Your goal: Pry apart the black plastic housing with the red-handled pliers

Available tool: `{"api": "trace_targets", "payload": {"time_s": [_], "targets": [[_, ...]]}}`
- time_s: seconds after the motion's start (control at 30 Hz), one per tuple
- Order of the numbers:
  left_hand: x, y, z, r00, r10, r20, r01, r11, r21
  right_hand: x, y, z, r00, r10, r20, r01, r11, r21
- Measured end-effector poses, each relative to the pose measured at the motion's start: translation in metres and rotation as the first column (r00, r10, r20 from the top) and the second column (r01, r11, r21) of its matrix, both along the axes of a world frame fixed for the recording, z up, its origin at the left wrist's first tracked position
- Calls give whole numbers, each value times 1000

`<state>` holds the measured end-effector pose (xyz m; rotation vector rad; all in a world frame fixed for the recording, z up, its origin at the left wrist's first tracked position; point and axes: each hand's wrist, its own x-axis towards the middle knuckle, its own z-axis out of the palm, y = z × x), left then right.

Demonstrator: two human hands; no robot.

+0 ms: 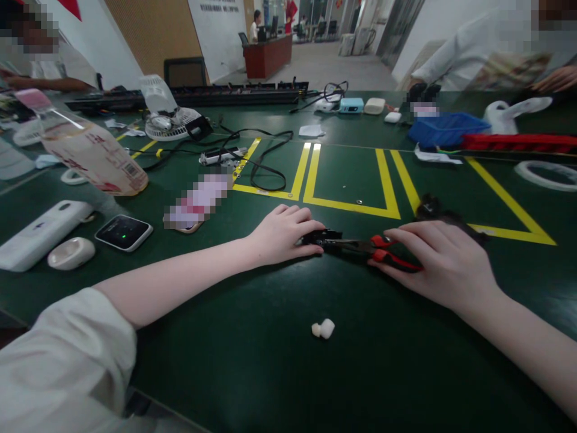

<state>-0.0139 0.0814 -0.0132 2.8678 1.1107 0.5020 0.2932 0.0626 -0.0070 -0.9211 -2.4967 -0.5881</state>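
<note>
My left hand (288, 233) is closed on a small black part (319, 236), pinching it between thumb and fingers just above the table. Red-and-black handled pliers (383, 249) are in my right hand (444, 258), their jaws pointing left and meeting the black part. Whether the jaws grip it or only touch it, I cannot tell. Behind my right hand lies a dark, blurred object (430, 207), partly hidden. Nearer to me, two small white pieces (325, 328) rest together on the green table (252, 367).
To the left are a drink bottle (94, 144), a white device (45, 234), a small black-screened gadget (124, 233) and a phone (198, 203). Black cable (270, 180) and a fan (175, 123) lie beyond. A blue tray (446, 129) stands at the back right. Other people sit across the table.
</note>
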Motion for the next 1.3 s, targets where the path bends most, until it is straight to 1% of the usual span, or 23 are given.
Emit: {"api": "trace_targets", "payload": {"time_s": [0.17,0.33,0.5,0.87,1.03,1.2,1.3], "targets": [[0,1,-1,1000,-2,4,2,1000,23,-2,-1,1,1000,7,4,-7,1000,21],[0,0,-1,1000,1,16,-1,1000,-17,-1,-1,1,1000,-11,-27,10,999,-31],[-1,1,-1,1000,3,29,-1,999,-53,0,-2,1,999,-6,-50,4,999,-41],[-1,2,-1,999,-14,38,16,997,-70,-4,-3,0,998,-19,-64,14,996,-85],[-1,2,-1,999,-21,48,25,997,-78,-6,-3,-1,998,-39,-53,35,997,-74],[-1,2,-2,998,-25,56,30,997,-78,-5,-1,-2,999,-20,-48,19,1000,-25],[-1,3,-2,997,-33,65,37,997,-71,-5,-1,-1,999,-12,-42,11,1000,-21]]}}
